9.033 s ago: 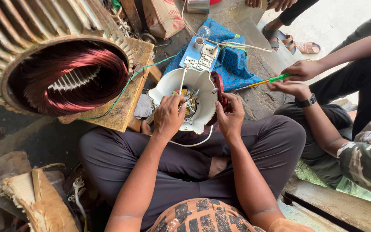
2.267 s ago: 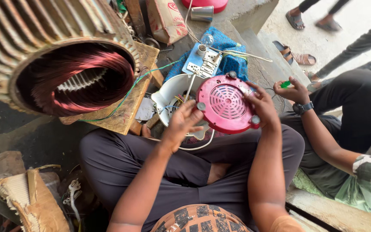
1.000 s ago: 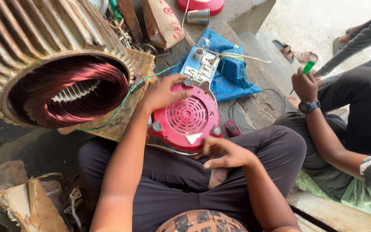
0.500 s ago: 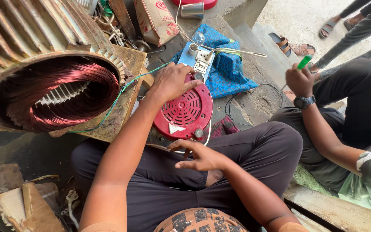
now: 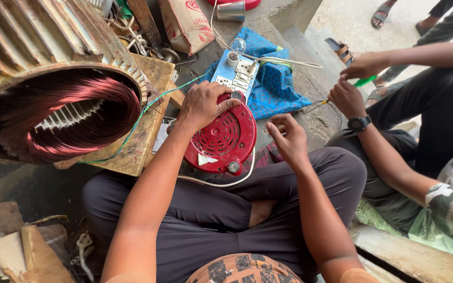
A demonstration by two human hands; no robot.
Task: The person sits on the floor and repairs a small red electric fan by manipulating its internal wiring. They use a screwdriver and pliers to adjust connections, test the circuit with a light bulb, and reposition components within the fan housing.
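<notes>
A round red vented cover (image 5: 221, 140) of a small appliance lies in front of my crossed legs, with a white cord (image 5: 221, 183) curving under it. My left hand (image 5: 201, 105) rests on the cover's upper left rim, fingers curled over its edge. Just right of the cover, my right hand (image 5: 288, 139) hovers with the fingers loosely bent and nothing visible in it.
A big motor stator with copper windings (image 5: 58, 112) sits at left on a wooden block (image 5: 145, 133). A white switch board with a bulb (image 5: 238, 71) lies on a blue cloth (image 5: 276, 86). At right, a seated person's hands hold a green screwdriver (image 5: 364, 82).
My right hand has lifted from below the red cover to its right side. My left hand stays on the cover's rim. The neighbour's hands have come together on the green screwdriver.
</notes>
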